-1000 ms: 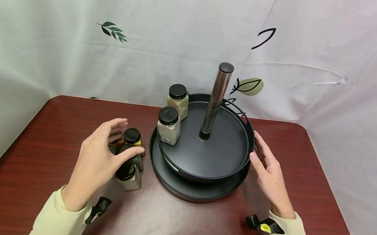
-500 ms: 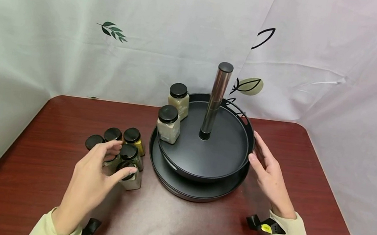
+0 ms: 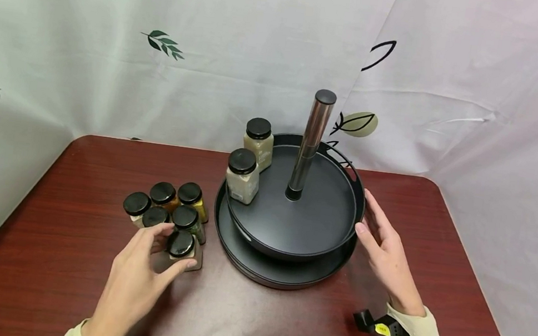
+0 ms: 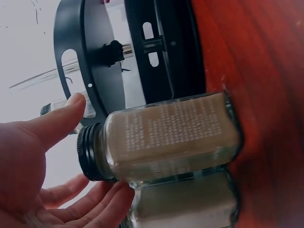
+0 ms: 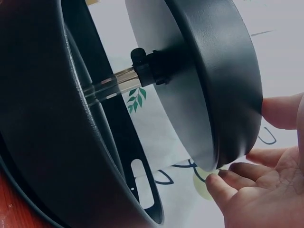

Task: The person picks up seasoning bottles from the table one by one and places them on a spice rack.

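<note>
My left hand (image 3: 136, 280) is at the nearest spice jar (image 4: 166, 135), a square glass jar of greyish-brown powder with a black lid (image 3: 181, 243). Its thumb and fingers are spread around this lid; in the left wrist view the thumb stands off it, while the fingertips lie by its other side. My right hand (image 3: 386, 255) rests its fingertips and thumb against the outer wall of the upper tray (image 5: 228, 85) of a black two-tier rack, its fingers loosely extended. Two spice jars, a front one (image 3: 243, 176) and a back one (image 3: 259, 144), stand on that tray's left side.
Several other black-lidded jars, including a yellow one (image 3: 193, 199) and an orange one (image 3: 165, 195), cluster left of the rack. The lower tray (image 3: 281, 276) stands on the brown table (image 3: 250, 322). A metal post (image 3: 311, 139) rises through the upper tray. White curtains (image 3: 265, 33) hang behind.
My left hand has moved down toward the table's front edge, from above the jar cluster to around the nearest jar's lid. The right hand stays against the upper tray.
</note>
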The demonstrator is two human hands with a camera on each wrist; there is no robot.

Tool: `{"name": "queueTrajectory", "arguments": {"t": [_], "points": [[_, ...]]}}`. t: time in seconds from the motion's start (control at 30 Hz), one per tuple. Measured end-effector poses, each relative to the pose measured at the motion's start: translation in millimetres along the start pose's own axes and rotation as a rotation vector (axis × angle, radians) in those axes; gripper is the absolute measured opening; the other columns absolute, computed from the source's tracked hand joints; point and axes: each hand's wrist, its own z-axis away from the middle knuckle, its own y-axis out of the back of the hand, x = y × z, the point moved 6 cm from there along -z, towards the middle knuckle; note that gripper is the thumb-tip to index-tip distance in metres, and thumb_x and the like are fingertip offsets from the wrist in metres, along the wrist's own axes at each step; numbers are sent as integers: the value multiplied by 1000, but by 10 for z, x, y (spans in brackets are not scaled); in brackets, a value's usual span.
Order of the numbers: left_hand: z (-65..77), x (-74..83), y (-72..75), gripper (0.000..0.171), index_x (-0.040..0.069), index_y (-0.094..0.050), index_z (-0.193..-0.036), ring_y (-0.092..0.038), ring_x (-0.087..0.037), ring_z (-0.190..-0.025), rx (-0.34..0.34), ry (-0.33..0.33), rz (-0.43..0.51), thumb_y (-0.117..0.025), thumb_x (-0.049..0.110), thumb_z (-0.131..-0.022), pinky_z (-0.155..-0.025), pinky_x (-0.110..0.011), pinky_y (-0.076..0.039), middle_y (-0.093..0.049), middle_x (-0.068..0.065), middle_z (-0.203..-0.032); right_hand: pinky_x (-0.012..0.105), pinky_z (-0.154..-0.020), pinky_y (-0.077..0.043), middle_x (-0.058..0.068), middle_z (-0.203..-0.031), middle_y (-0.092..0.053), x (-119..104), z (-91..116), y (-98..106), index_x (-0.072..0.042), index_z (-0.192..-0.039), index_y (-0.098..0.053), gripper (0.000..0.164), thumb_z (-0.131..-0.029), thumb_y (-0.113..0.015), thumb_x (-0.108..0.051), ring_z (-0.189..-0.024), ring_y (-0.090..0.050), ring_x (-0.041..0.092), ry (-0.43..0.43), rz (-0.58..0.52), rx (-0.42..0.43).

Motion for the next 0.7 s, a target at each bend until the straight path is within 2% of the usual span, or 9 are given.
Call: {"name": "queueTrajectory", "arguments": {"t": [0.23,0.47,0.7], "points": [[54,-45,-37,71,5,-55,-116,-62,-18,-89,23,80,1,-89,28,-57,-78,-28,-44,-58,-3,-105,18,-104,-28,13,-151,-20,15,14,5,-10,-148,-20,59,-95,-44,2,-138,-21,27,-6,-9,-2],[104,-74,-99,73,3,-54,-114,-62,-20,-87,35,117,-40,-89,29,-56,-74,-31,-46,-59,-5,-101,18,-105,-27,13,-152,-19,4,15,-2,-9,-148,-19,61,-94,-45,4,-138,-20,27,0,-24,-8],[148,-118,-179,76,1,-52,-114,-64,-21,-83,42,139,-51,-90,28,-54,-71,-35,-48,-60,-7,-96,18,-105,-26,12,-153,-17,-5,18,-13,-16,-148,-19,65,-93,-46,5,-139,-17,26,-4,-33,-16]]}}
